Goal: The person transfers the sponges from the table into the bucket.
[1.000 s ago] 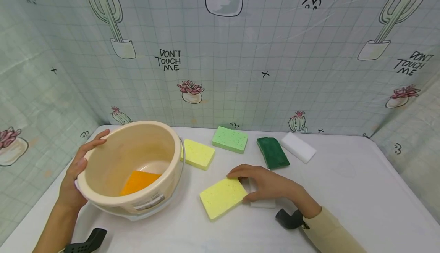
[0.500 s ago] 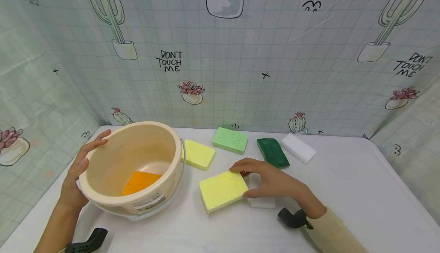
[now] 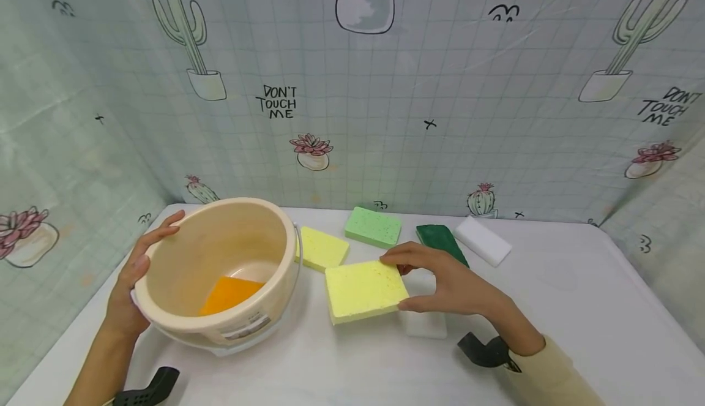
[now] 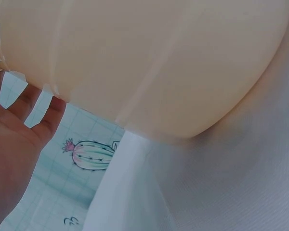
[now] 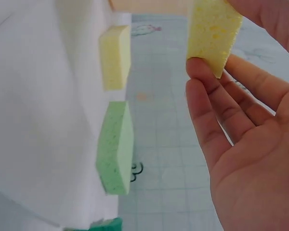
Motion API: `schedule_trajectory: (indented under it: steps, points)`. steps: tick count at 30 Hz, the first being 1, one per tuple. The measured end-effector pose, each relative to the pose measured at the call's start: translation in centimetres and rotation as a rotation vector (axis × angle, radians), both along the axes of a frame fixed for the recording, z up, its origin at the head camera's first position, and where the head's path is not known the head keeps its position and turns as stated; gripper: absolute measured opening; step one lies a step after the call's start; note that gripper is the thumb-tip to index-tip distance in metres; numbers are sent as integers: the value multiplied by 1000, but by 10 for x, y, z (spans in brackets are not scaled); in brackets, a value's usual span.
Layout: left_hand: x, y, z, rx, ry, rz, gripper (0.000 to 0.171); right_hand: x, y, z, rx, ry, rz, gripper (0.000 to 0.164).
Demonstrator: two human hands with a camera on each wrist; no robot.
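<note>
While the left hand [image 3: 129,283] supports the bucket [image 3: 220,237], the right hand [image 3: 446,283] holds a yellow sponge [image 3: 366,289]

As both hands are occupied, the step is, I judge, to carry this sponge without losing it, probably towards the bucket. The right hand is only partly closed: thumb and fingers pinch the sponge at its right side, and the rest of it projects freely to the left. It appears raised from the table [image 3: 556,314], to the right of the bucket and outside it. The left hand is widely open, its fingers spread along the outer left wall; I see no tight grip there.

Because the sponge is held at one side only, a firm but not crushing pinch would serve well; if it is too loose, the free end could drop. It would be prudent to raise it higher before passing over the rim, since the wire handle [image 3: 299,277] hangs on the near route and could catch a corner. The other yellow sponge [image 3: 322,250] lies close behind, so a low path might push it. Inside the bucket an orange sponge [image 3: 230,294] lies at the bottom, and beside it some floor is visible. The left palm should press gently, so that the bucket does not slide.
</note>
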State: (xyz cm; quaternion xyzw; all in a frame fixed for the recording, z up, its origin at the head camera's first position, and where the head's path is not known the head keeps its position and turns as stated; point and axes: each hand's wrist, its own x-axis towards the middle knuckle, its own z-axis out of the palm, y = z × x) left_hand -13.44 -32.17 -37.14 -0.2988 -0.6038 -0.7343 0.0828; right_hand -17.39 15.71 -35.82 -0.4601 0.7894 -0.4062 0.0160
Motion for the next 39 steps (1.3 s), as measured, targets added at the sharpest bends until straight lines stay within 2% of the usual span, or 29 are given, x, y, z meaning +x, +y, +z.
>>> schedule_trajectory:
  steps: [8, 16, 25, 32, 39]
  points:
    - [0, 1, 2, 16, -11, -1, 53, 0, -8, 14, -50, 70, -17, 61]
    - [-1, 1, 3, 45, -18, -17, 52, -1, -17, 28, -103, 63, -39, 58]
    - [-3, 1, 3, 16, -20, 19, 52, 2, -36, 45, -147, 109, -69, 57]
    - [-3, 0, 2, 9, -5, -3, 53, 4, -56, 52, -149, 66, -111, 56]
    - [-1, 0, 0, 9, -6, 7, 53, 5, -80, 61, -186, 50, -116, 58]
